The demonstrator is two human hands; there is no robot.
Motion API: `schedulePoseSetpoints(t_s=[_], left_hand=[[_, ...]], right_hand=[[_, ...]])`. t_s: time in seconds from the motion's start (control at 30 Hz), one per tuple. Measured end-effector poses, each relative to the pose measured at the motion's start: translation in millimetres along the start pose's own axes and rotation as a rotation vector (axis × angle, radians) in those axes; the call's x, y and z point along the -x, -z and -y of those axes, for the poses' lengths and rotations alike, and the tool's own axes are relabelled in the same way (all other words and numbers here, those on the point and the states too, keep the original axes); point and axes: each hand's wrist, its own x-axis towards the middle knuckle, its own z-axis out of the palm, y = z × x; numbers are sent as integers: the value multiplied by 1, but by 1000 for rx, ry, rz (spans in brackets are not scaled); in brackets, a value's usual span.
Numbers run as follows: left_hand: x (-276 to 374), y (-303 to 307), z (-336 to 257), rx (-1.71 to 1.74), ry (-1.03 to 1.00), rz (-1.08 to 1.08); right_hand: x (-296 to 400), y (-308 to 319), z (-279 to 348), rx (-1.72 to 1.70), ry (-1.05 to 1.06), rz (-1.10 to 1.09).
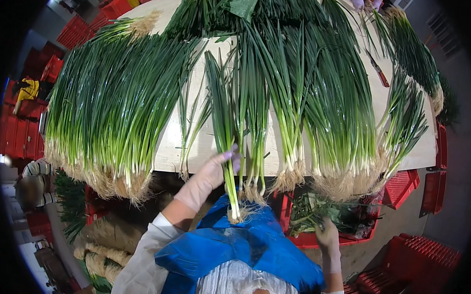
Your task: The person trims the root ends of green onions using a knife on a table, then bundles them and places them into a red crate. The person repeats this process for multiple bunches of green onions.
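Observation:
My left hand (214,173), in a thin pale glove, is closed around a few long green garlic stalks (230,186). Their white ends and roots hang past the table's near edge, in front of my blue apron (239,245). Lower right, my right hand (327,233), gloved too, is over a red crate (326,242) of loose leaf scraps (309,209). Its fingers are among the leaves, and whether they grip any is unclear. Close to the left hand lie a small bunch (255,148) and some thin single stalks (186,145).
Wide rows of green garlic lie on the pale table (172,152) at left (115,110) and right (339,124). A red-handled knife (377,70) rests far right. Another person's gloved hands (366,3) are at the far edge. Red crates (408,261) stand around.

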Motion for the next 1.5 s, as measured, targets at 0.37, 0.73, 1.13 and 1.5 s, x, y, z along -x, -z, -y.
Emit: schedulePoseSetpoints(t_s=[0.37,0.73,1.13,1.5], left_hand=[[55,-3,40,-79,344,117],[51,-1,33,-223,235,104],[-7,-26,59,-31,116,177],[24,-16,44,-99,136,-16]], right_hand=[[-179,-21,185,444,22,97],[-131,26,166,-1336,210,828],[-94,-48,206,-337,412,333],[-145,-43,209,-636,373,153]])
